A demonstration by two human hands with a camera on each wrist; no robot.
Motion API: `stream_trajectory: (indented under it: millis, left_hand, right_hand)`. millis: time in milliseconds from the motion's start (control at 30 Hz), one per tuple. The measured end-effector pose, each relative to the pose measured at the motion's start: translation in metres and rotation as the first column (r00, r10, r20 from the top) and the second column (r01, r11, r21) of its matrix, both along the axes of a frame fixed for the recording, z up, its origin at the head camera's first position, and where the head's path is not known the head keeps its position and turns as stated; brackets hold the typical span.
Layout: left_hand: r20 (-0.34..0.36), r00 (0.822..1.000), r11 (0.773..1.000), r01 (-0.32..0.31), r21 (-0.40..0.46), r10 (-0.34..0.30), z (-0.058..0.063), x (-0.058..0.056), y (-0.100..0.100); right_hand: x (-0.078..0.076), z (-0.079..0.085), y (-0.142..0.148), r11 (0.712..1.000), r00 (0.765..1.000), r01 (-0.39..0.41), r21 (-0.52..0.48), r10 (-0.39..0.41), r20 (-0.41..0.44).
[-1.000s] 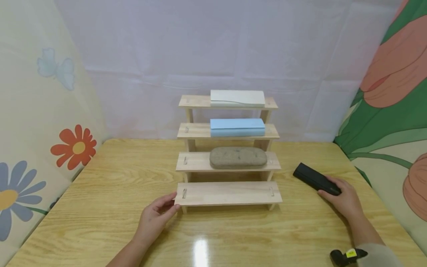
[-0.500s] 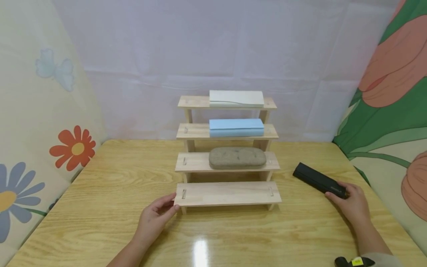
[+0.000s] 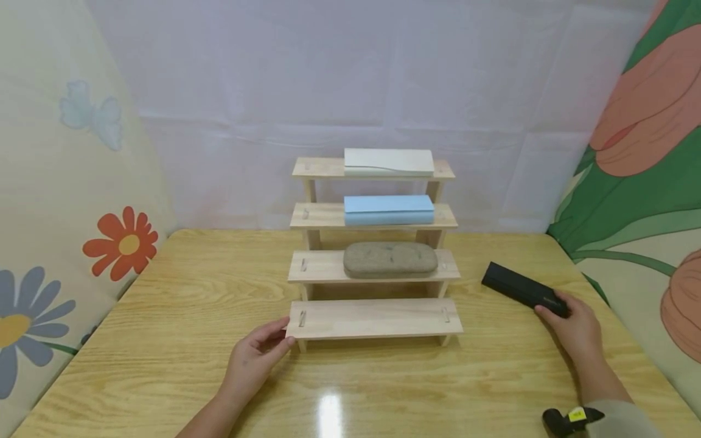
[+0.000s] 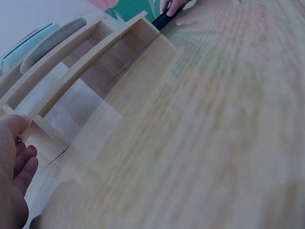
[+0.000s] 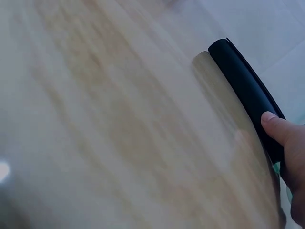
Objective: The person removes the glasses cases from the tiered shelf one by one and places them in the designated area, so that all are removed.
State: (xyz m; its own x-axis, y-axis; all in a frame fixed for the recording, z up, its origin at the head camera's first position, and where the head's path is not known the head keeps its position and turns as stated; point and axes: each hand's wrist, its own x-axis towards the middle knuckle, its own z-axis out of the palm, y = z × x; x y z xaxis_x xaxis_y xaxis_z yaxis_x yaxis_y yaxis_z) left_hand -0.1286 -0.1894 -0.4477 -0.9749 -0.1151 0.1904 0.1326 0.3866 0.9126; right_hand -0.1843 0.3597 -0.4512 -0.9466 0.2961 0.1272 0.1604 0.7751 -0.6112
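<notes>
My left hand (image 3: 253, 359) pinches the left end of the lowest step of a light wooden four-step display stand (image 3: 378, 319), thumb at the front edge. In the left wrist view, the thumb and curled fingers (image 4: 26, 167) show at that corner. At the right, my right hand (image 3: 577, 325) holds the near end of a black glasses case (image 3: 520, 286), which lies slantwise at the tabletop. The right wrist view shows my thumb (image 5: 274, 121) across the black case (image 5: 243, 86); the other fingers are mostly hidden. Whether the case touches the table I cannot tell.
On the stand's upper steps lie a white glasses case (image 3: 389, 161), a light blue one (image 3: 389, 210) and a grey-brown one (image 3: 390, 260), all toward the right. The bottom step is bare. Behind the wooden table (image 3: 219, 274) hangs a white cloth (image 3: 263, 91); flower-patterned cloths flank it.
My right hand has shifted right along the black case to its near end, showing more of the case, which has turned slightly. The left hand and stand have not moved.
</notes>
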Motion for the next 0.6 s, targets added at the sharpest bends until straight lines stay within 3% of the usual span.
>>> stream_trajectory:
  millis: [267,600]
  left_hand:
    - [0.009,1.0,1.0,-0.001,-0.002,0.001,0.001,0.0,0.0]
    - [-0.004,1.0,1.0,-0.004,0.001,0.004,0.0,0.0,0.001]
  right_hand:
    - [-0.012,0.002,-0.001,0.997,0.994,0.063,-0.047,-0.058,0.089]
    - [-0.028,0.006,0.0,0.998,0.993,0.047,-0.036,-0.042,0.114]
